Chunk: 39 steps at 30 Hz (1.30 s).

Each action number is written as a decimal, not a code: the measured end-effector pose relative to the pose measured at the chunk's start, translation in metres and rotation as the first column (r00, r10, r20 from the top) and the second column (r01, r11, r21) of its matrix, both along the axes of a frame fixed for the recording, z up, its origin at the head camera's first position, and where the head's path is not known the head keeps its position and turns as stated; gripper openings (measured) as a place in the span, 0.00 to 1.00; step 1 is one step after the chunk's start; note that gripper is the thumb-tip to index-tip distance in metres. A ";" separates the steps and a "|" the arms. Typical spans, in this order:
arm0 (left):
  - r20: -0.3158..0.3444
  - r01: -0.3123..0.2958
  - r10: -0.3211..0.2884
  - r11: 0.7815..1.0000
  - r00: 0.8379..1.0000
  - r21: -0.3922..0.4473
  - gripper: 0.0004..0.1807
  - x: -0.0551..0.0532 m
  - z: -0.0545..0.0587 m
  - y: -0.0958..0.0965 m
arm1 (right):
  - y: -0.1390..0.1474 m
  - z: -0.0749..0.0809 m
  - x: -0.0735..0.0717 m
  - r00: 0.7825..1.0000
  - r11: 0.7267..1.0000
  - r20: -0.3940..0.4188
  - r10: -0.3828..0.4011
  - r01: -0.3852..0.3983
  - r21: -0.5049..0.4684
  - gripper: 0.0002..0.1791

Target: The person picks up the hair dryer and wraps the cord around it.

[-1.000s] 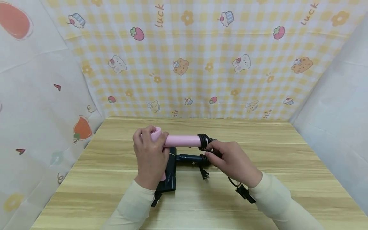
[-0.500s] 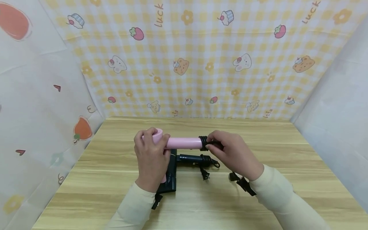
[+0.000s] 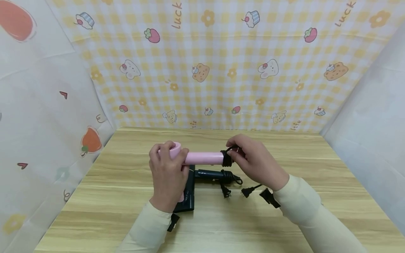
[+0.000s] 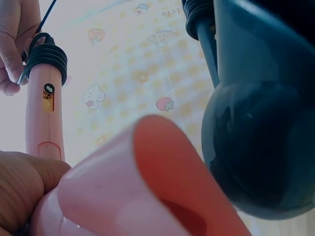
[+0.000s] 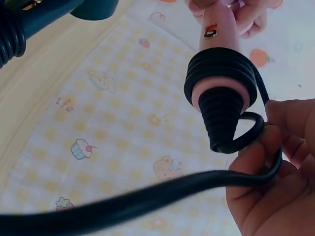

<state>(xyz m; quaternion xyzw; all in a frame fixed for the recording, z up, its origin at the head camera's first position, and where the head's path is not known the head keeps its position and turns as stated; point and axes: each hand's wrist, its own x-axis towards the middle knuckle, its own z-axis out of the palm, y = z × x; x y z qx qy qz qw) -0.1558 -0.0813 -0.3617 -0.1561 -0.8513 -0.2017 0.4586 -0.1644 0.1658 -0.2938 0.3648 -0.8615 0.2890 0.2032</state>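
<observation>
My left hand grips the head of a pink hair dryer, whose handle points right above the table. Black power cord is wound in several turns round the end of that handle. Just beyond the handle's end, my right hand pinches the loose part of the cord between thumb and fingers. In the right wrist view the cord makes a small loop by the ribbed sleeve and runs on past the palm. The cord's plug hangs below the right hand.
Beneath the pink dryer lies a dark hair dryer on the wooden table, its cord coiled round its handle and its plug sticking out in front. A patterned cloth closes off the back.
My right hand has moved up and a little away round the handle's end, drawing the cord along. Its plug has shifted left into plainer view. My left hand keeps its grip.
</observation>
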 end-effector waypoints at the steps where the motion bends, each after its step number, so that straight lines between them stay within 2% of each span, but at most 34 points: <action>1: -0.003 0.003 -0.003 1.000 1.000 0.001 0.18 0.000 0.000 0.000 | 0.000 0.000 -0.001 1.000 1.000 0.012 0.002 -0.002 -0.004 0.09; 9: 0.015 0.021 -0.021 1.000 1.000 -0.017 0.15 0.002 0.000 -0.002 | 0.005 0.004 -0.009 0.987 0.999 0.157 -0.035 0.038 -0.017 0.05; 15: -0.014 0.040 -0.040 0.999 0.999 -0.023 0.14 0.004 0.002 -0.003 | 0.010 -0.001 -0.021 0.965 0.998 0.258 -0.038 0.049 -0.036 0.03; 18: -0.017 0.047 -0.048 0.999 0.999 -0.020 0.14 0.004 0.003 -0.003 | 0.013 -0.004 -0.028 0.943 0.997 0.331 -0.034 0.057 -0.059 0.03; 22: 0.003 0.055 -0.055 0.998 0.998 -0.010 0.14 0.005 0.005 -0.002 | 0.016 -0.010 -0.036 0.899 0.994 0.438 -0.011 0.057 -0.092 0.05; 25: 0.013 0.059 -0.059 0.998 0.998 0.002 0.14 0.006 0.006 -0.002 | 0.017 -0.016 -0.040 0.873 0.992 0.488 0.010 0.050 -0.112 0.07; 28: 0.024 0.063 -0.063 0.998 0.998 0.016 0.14 0.006 0.005 -0.002 | 0.017 -0.022 -0.043 0.857 0.990 0.515 0.033 0.044 -0.137 0.08; 33: 0.037 0.068 -0.069 0.997 0.997 0.031 0.13 0.006 0.006 -0.003 | 0.014 -0.034 -0.043 0.858 0.987 0.508 0.080 0.001 -0.158 0.11; 37: 0.036 0.062 -0.064 0.998 0.997 0.033 0.13 0.006 0.008 -0.004 | 0.010 -0.043 -0.038 0.889 0.994 0.454 0.053 -0.003 -0.111 0.13; 39: 0.032 0.057 -0.058 0.998 0.998 0.037 0.13 0.006 0.008 -0.004 | 0.009 -0.047 -0.036 0.897 0.995 0.441 0.041 0.004 -0.100 0.18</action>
